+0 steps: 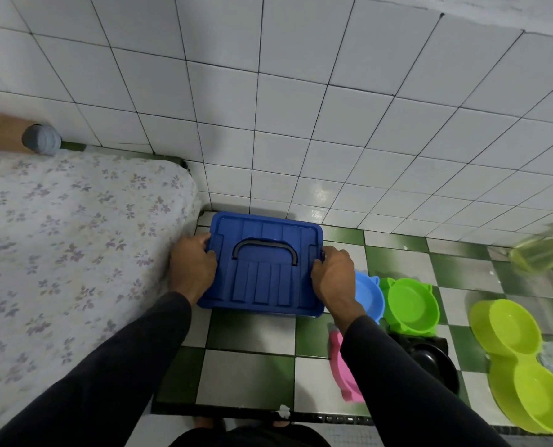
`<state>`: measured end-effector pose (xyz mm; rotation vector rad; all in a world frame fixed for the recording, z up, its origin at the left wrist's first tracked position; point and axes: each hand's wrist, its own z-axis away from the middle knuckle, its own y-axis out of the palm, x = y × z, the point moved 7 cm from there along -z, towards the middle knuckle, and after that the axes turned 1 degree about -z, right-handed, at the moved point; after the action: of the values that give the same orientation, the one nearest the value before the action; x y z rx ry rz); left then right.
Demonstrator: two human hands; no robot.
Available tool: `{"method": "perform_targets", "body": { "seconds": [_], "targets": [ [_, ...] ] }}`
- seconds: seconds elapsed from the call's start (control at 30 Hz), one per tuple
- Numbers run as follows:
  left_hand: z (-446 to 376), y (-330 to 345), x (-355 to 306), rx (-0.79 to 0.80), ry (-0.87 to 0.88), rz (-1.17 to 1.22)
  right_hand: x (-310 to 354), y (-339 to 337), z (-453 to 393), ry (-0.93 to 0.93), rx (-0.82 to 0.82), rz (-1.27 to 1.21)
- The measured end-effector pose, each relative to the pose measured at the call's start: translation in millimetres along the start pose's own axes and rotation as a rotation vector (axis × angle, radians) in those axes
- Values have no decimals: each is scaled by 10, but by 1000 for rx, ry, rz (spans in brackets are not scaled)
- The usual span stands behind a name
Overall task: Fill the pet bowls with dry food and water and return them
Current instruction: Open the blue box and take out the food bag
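A blue lidded storage box (265, 262) with a dark carry handle sits on the checkered floor by the tiled wall. My left hand (193, 264) grips its left edge and my right hand (334, 277) grips its right edge, fingers curled over the lid rim. To the right lie a light blue pet bowl (368, 296), a green pet bowl (410, 306), a pink bowl (342, 372) partly behind my right sleeve, a black bowl (433, 362) and a yellow-green double bowl (523, 362). The bowls I can see into look empty.
A mattress with a floral sheet (59, 259) fills the left side, touching the box's left. The white tiled wall (300, 108) rises behind. A blurred yellowish clear container (542, 250) stands at the far right. My feet are at the bottom edge.
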<state>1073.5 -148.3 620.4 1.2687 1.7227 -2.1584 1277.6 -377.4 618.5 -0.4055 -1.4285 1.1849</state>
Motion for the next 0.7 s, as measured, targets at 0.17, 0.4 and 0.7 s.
{"method": "perform_targets", "body": {
  "seconds": [0.17, 0.4, 0.7],
  "targets": [
    [-62, -272, -209, -86, 14, 30, 165, -215, 73, 21, -157, -197],
    [-262, -995, -197, -251, 93, -12, 848, -268, 186, -69, -159, -396],
    [-144, -2086, 739, -411, -43, -54, 2102, 291, 543, -205, 42, -515]
  ]
}}
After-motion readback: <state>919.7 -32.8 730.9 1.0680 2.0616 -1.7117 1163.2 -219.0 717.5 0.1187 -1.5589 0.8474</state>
